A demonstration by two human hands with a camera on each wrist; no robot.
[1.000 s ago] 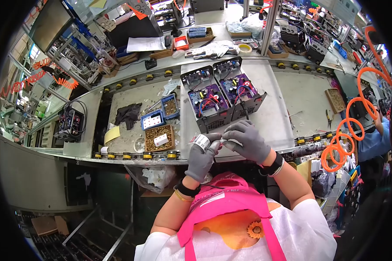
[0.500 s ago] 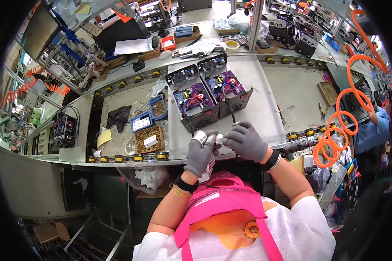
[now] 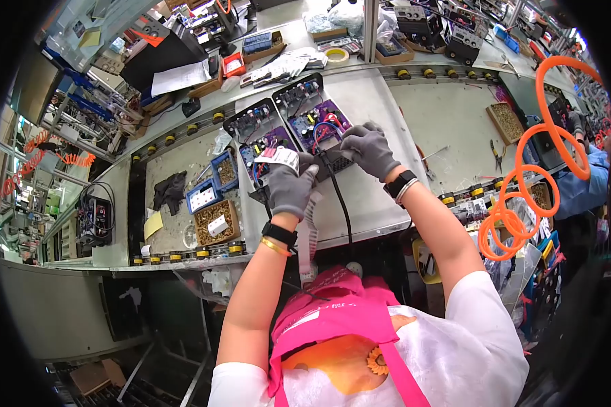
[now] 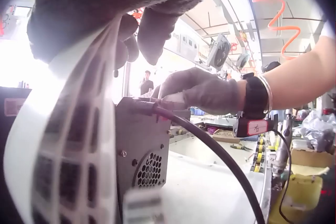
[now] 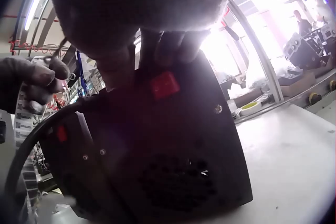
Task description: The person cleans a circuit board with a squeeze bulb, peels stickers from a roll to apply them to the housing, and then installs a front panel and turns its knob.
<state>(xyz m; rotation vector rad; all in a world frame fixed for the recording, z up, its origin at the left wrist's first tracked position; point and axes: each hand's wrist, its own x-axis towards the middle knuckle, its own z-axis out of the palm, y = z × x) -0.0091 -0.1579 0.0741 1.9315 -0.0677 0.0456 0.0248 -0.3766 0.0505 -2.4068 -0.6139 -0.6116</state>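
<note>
Two black metal units with purple circuit boards (image 3: 270, 140) stand side by side on a pale board. My gloved left hand (image 3: 292, 188) grips a roll of printed white labels (image 3: 278, 157) over the left unit, and its loose strip (image 3: 308, 234) hangs toward the apron. At the top edge of the right unit's end panel (image 5: 173, 129) is my gloved right hand (image 3: 372, 152), its fingertips partly hidden by the panel; I cannot tell whether they pinch anything. A thick black cable (image 4: 220, 153) runs from the units toward me, passing between the hands.
Left of the units are blue bins (image 3: 202, 198) and a cardboard box of small brass-coloured parts (image 3: 227, 211). Rollers (image 3: 448, 199) line the bench's front edge. Pliers (image 3: 498, 154) lie at the right, near a coiled orange air hose (image 3: 519, 197). Another person's blue sleeve (image 3: 587, 182) shows at far right.
Both hands have moved from together near the apron, where the right pinched a small white piece by the roll, forward to the units and apart. The label strip now hangs lower.
</note>
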